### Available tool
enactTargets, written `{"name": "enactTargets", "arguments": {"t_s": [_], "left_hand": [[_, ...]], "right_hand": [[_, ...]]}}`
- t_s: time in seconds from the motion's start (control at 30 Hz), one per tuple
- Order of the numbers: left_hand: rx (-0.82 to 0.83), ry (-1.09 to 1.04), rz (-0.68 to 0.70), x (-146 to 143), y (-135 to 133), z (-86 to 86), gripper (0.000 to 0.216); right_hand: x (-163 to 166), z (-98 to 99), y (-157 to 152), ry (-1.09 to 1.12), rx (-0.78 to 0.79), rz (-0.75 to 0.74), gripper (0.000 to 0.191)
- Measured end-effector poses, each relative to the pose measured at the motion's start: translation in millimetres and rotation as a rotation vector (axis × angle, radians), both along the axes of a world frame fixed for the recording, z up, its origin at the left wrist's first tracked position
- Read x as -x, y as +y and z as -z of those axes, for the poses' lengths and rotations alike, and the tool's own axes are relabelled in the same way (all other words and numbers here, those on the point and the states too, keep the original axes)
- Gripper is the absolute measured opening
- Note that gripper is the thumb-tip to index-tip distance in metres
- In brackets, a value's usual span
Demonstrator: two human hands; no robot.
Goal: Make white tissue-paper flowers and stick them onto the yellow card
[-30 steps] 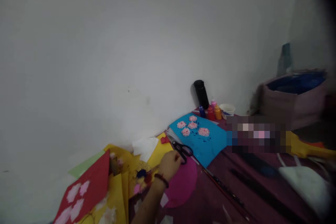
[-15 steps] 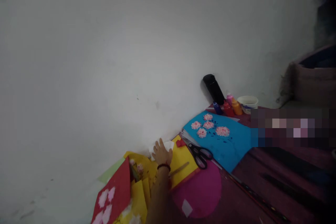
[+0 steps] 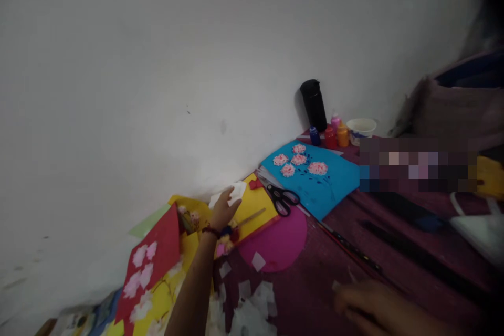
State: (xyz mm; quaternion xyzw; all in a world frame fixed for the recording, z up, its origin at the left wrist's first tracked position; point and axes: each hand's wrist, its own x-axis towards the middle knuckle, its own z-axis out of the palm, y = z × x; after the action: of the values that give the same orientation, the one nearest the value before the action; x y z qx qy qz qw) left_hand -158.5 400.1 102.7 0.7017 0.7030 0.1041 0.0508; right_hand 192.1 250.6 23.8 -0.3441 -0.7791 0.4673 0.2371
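My left hand (image 3: 221, 213), with a dark band on the wrist, reaches toward the wall and pinches a piece of white paper (image 3: 237, 189) at the far edge of a yellow sheet (image 3: 258, 205). Black-handled scissors (image 3: 282, 200) lie just right of it, between the yellow sheet and a blue sheet with pink paper flowers (image 3: 315, 174). A thin brush (image 3: 250, 217) rests on the yellow sheet near my wrist. My right hand (image 3: 372, 308) lies low on the dark red surface at the bottom right, blurred, its fingers unclear.
A magenta paper circle (image 3: 277, 244) and white paper scraps (image 3: 252, 307) lie near me. A red sheet with pale flowers (image 3: 151, 262) stands at the left. By the wall are a black bottle (image 3: 314, 105), small paint bottles (image 3: 331, 136) and a white cup (image 3: 361, 128). A long thin stick (image 3: 346, 248) crosses the surface.
My left hand moved from the scissors to the white paper by the wall and now pinches it. My right hand has come into view at the bottom right. The view shifted.
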Motion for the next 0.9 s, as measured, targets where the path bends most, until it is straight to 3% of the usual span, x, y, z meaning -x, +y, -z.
{"name": "enactTargets", "arguments": {"t_s": [0.13, 0.27, 0.53, 0.73, 0.9], "left_hand": [[0.086, 0.044, 0.214, -35.2, -47.6, 8.9, 0.028], [0.068, 0.154, 0.290, -61.9, -66.0, 20.2, 0.028], [0.032, 0.298, 0.297, -74.5, -55.0, 47.6, 0.024], [-0.011, 0.280, 0.270, -58.7, -47.3, 40.7, 0.025], [-0.059, 0.262, 0.241, -49.6, -33.7, 33.3, 0.024]], "right_hand": [[-0.9, -16.5, 4.0, -0.001, -0.016, 0.000, 0.022], [1.2, -15.6, 4.8, 0.015, -0.054, -0.002, 0.023], [-2.5, -10.3, 7.3, 0.005, -0.118, -0.016, 0.021], [5.9, -25.4, 20.6, -0.135, -0.239, -0.066, 0.021], [39.2, -23.2, 50.5, -0.284, -0.451, -0.077, 0.020]]}}
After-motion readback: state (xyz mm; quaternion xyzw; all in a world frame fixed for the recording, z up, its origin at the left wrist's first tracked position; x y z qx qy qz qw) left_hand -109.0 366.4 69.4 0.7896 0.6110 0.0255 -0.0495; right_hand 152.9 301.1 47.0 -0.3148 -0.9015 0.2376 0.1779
